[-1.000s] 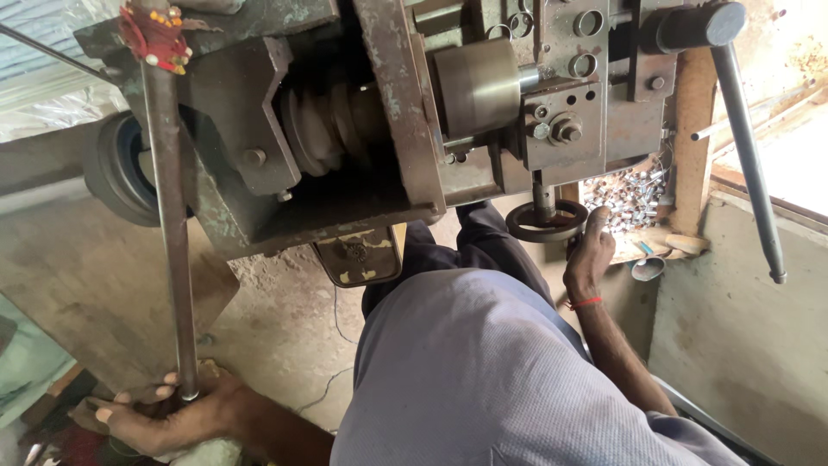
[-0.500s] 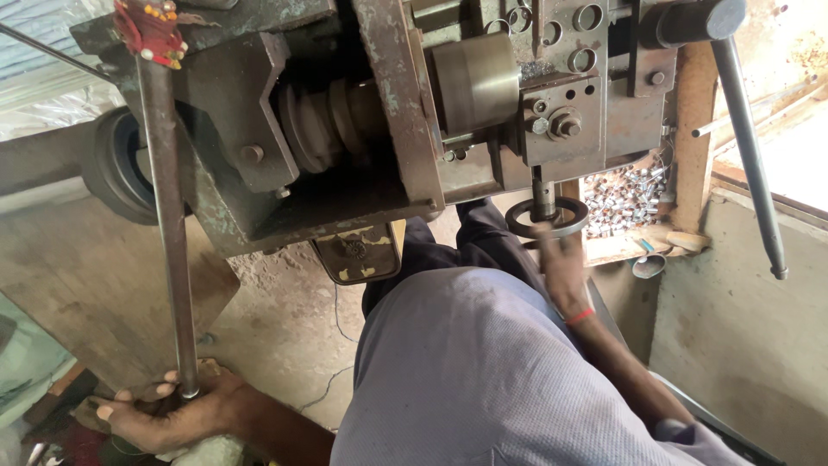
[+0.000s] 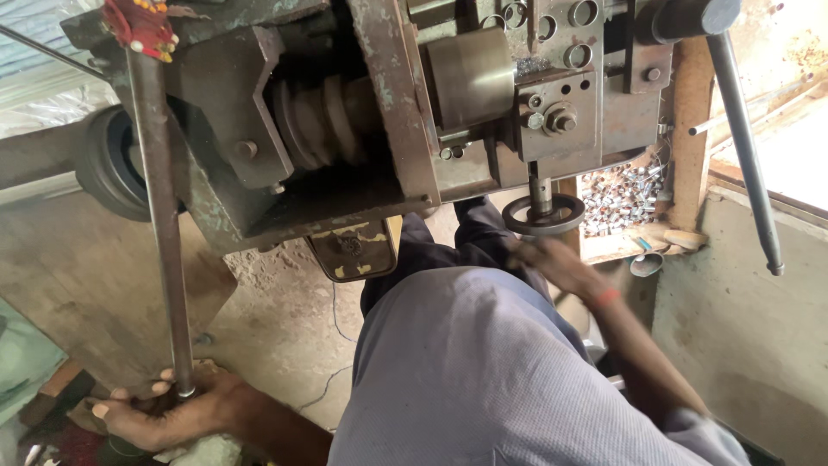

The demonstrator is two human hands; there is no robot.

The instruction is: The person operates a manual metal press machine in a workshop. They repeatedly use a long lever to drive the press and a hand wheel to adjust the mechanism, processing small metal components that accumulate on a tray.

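I look down at a heavy, worn metal machine [image 3: 362,129] in front of my lap. My left hand [image 3: 168,410] rests low at the bottom left, its fingers curled around the lower end of a long upright steel rod [image 3: 159,233]. My right hand [image 3: 552,263] is blurred and sits just below the small round handwheel [image 3: 543,214] under the machine's tool block; I cannot tell whether it touches the wheel. A red band circles that wrist.
A long lever bar [image 3: 746,147] slants down at the right. A bin of several small shiny metal parts [image 3: 621,198] sits behind the handwheel. A rubber wheel [image 3: 112,164] sticks out at the machine's left. A concrete wall [image 3: 742,345] stands at the right.
My right hand has moved left and up from beside the parts bin to just under the handwheel. My left hand has stayed on the rod.
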